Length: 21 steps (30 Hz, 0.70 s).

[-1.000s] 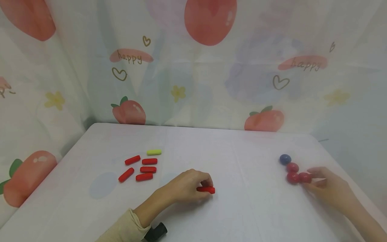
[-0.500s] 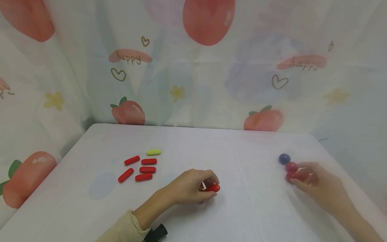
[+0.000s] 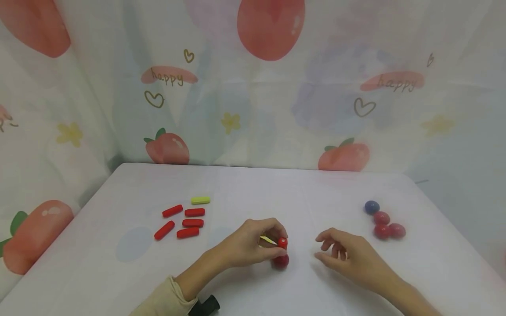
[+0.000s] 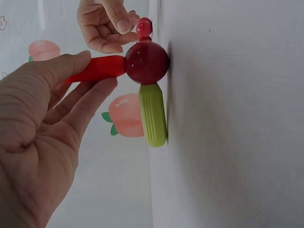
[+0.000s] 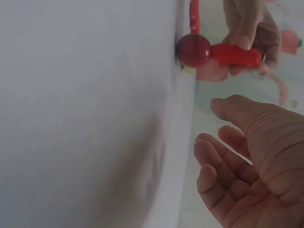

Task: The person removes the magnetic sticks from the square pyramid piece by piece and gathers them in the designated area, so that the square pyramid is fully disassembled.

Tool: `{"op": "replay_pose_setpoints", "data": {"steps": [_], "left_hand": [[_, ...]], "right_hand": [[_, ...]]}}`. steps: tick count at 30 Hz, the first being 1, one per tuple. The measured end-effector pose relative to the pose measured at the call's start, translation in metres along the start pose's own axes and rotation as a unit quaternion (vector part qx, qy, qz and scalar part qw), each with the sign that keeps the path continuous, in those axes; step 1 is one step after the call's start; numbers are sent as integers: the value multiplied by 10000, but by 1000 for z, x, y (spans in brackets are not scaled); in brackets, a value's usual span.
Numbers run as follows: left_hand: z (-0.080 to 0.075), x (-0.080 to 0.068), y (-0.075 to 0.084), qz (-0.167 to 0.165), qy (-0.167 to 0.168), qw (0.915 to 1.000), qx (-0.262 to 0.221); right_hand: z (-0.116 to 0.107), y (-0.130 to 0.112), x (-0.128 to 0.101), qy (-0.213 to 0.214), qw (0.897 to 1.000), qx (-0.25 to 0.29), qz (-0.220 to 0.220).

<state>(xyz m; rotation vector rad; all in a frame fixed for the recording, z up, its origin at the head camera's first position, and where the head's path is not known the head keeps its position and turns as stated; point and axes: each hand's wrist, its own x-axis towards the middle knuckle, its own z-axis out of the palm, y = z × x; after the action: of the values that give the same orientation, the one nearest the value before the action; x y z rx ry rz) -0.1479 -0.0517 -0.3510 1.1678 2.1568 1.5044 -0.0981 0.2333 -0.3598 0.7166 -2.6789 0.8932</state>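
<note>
My left hand [image 3: 253, 243] pinches a red rod [image 4: 102, 68] between thumb and fingers, holding it upright. Its lower end meets a dark red ball [image 3: 280, 262] close over the table. From that ball a yellow-green rod [image 4: 153, 116] sticks out sideways, mostly hidden behind the left hand in the head view. A short way to the right, my right hand [image 3: 352, 259] hovers above the table with fingers loosely bent. Nothing lies between its thumb and fingers in the right wrist view, where they point toward the ball and rod.
Several loose red rods [image 3: 193, 223] lie at the left of the white table [image 3: 316, 197], with one yellow-green rod [image 3: 200, 200] behind them. On the right sit a blue ball [image 3: 372, 207] and three red balls [image 3: 381, 231]. A printed cloth [image 3: 269, 109] hangs behind the table.
My right hand has left the balls at the right and moved toward the middle. The left hand has turned the red rod upright, bringing the dark red ball into view beneath it.
</note>
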Motion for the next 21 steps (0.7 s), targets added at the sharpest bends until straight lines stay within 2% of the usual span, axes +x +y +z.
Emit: {"op": "replay_pose_setpoints", "data": {"steps": [5, 10, 15, 18, 21], "left_hand": [[-7, 0, -3, -122, -180, 9998, -3], [-20, 0, -3, -31, -375, 9986, 382], [-31, -1, -4, -268, -344, 9944, 960], [-33, -2, -7, -498, -298, 9914, 1177], [-32, -3, -12, -561, -252, 9891, 1338]], "right_hand": [[19, -16, 15, -802, 9945, 608, -279], [34, -25, 27, -1172, 9884, 842, -482], [37, -28, 31, -1507, 9838, 950, -219], [38, -30, 31, -1664, 9808, 1015, -1], [40, -34, 32, -1687, 9797, 1076, 92]]}}
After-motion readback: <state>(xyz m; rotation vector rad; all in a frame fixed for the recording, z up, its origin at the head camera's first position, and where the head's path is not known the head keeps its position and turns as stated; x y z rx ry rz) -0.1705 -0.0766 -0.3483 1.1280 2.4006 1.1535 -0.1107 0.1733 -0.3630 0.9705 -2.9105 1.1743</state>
